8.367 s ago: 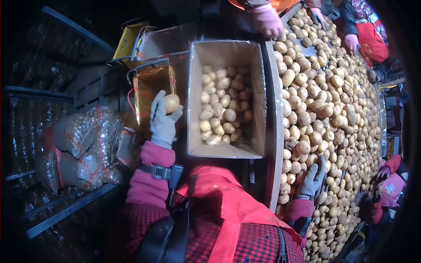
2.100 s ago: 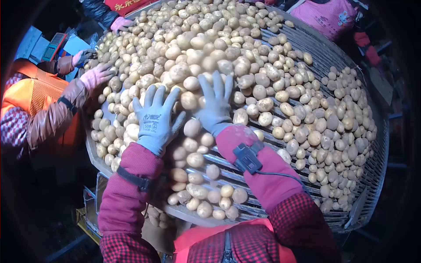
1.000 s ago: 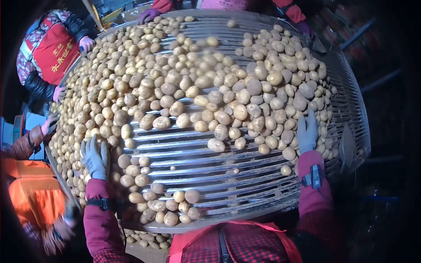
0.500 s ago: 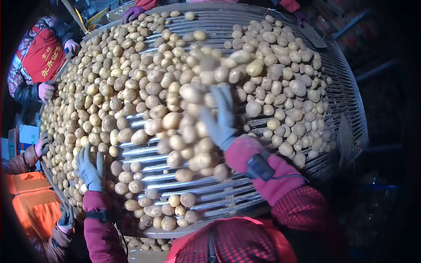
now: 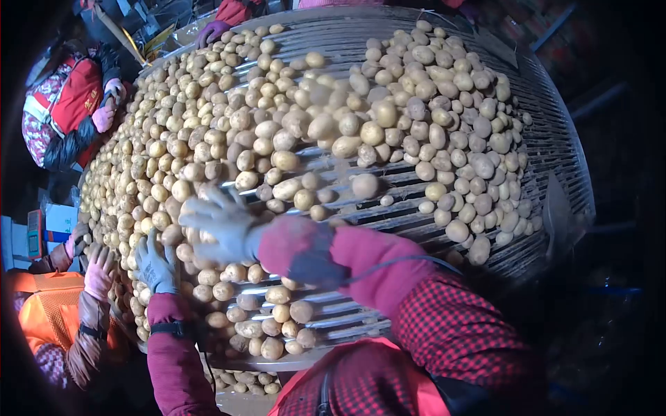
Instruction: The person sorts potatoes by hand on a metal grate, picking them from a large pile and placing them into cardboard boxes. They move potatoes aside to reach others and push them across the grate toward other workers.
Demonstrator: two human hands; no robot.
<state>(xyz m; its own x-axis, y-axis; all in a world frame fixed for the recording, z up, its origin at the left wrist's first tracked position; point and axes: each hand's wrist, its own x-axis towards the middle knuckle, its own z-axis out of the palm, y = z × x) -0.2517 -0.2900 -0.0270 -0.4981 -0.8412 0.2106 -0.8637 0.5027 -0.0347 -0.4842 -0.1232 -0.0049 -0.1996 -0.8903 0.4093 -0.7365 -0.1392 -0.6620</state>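
Leftward over the slatted worktop (image 5: pixel 402 222), my right grip (image 5: pixel 225 225) has swept, blurred and spread, near my left grip (image 5: pixel 155 265), whose fingers lie loosely apart on potatoes (image 5: pixel 182 191); I judge this bunches them at the left.

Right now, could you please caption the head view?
Grey-gloved left hand and right hand at round tan potatoes on slatted metal table.

- bench (image 5: pixel 326 35) — slatted, bars (image 5: pixel 551 149) visible at three o'clock
- potatoes (image 5: pixel 166 139) spread thickly toward ten o'clock
- potato heap (image 5: pixel 479 166), two o'clock
- smaller potato cluster (image 5: pixel 270 327), seven o'clock
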